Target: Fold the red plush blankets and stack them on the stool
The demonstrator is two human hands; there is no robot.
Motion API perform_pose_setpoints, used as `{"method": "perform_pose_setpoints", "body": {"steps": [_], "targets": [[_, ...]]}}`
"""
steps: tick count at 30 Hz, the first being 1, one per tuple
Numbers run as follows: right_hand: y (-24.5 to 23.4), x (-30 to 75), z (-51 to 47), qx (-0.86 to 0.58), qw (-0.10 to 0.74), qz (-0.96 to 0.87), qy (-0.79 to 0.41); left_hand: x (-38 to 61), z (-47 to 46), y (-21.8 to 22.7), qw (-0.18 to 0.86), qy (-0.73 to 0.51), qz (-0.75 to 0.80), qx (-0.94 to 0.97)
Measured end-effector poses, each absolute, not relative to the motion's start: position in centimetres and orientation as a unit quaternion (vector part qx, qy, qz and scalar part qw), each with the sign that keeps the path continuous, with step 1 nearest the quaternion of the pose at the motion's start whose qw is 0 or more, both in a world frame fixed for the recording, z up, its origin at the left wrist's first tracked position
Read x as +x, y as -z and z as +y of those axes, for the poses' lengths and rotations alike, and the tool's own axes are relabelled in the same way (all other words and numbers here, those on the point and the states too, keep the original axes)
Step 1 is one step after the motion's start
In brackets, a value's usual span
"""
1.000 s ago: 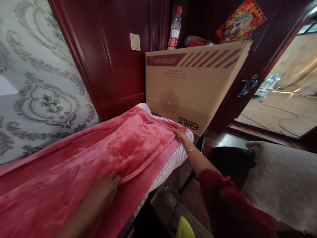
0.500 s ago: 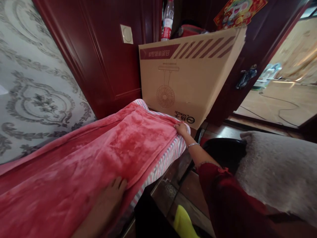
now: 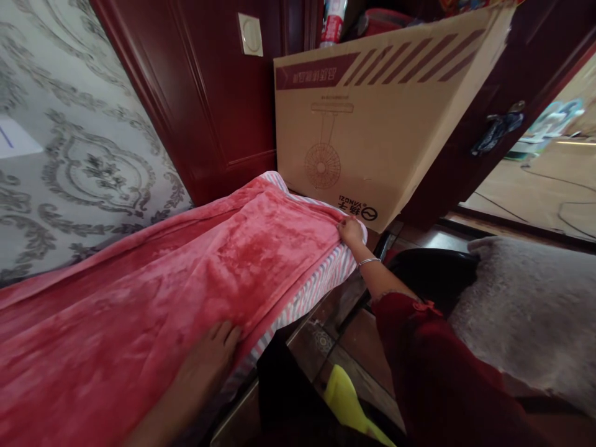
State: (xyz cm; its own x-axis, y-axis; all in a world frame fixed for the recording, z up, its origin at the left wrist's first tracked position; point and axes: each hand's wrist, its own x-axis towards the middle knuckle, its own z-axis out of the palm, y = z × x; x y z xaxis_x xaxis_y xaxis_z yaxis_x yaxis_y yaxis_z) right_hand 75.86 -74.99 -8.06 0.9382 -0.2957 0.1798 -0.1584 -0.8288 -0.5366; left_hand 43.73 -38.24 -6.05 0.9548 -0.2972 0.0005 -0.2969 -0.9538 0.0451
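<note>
A plush pink-red blanket (image 3: 233, 248) is spread along a narrow padded bench or bed. Under its near edge shows a striped cloth (image 3: 310, 297) in white, grey and pink. At the far corner my right hand (image 3: 351, 232) has its fingers closed on the blanket's edge; a silver bracelet is on that wrist. Nearer to me, my left hand (image 3: 214, 347) lies on the blanket beside its near edge, fingers stretched out and resting on the pile.
Behind the far end stands a large cardboard box (image 3: 395, 118) with a fan drawing, a bottle (image 3: 333, 25) above it. Dark red door panels and patterned wallpaper (image 3: 102, 167) border the left. On the right are a black seat (image 3: 431, 273) and a fluffy grey cover (image 3: 531, 316).
The view has tilted down and shifted slightly left, so the box and door sit higher and further right. Both hands keep their places on the blanket.
</note>
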Motion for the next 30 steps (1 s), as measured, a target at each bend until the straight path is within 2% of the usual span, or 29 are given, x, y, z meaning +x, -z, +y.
{"method": "perform_pose_setpoints", "body": {"steps": [7, 9, 14, 17, 21, 26, 30], "targets": [[5.9, 75.9, -73.5, -0.957, 0.223, 0.103, 0.153, 45.6, -36.0, 3.1, 0.233, -0.018, -0.158, 0.959], [5.0, 76.8, -72.2, -0.957, 0.232, 0.064, 0.163, 48.1, -34.1, 1.9, 0.253, -0.047, -0.126, 0.958], [3.2, 80.8, -67.4, -0.95, 0.274, -0.038, 0.147, 55.1, -25.7, 0.3, 0.15, -0.157, 0.027, 0.976], [2.9, 83.6, -64.3, -0.945, 0.292, -0.065, 0.134, 57.4, -21.2, 1.0, 0.096, -0.148, 0.082, 0.981], [3.3, 87.2, -60.5, -0.94, 0.305, -0.089, 0.121, 58.8, -19.0, 3.0, 0.074, -0.102, 0.063, 0.99], [4.2, 91.3, -56.6, -0.944, 0.304, -0.084, 0.1, 60.3, -19.4, 4.3, 0.04, -0.113, 0.075, 0.99], [5.1, 93.5, -55.0, -0.951, 0.291, -0.052, 0.086, 61.1, -18.4, 3.6, 0.078, -0.124, 0.14, 0.979]]}}
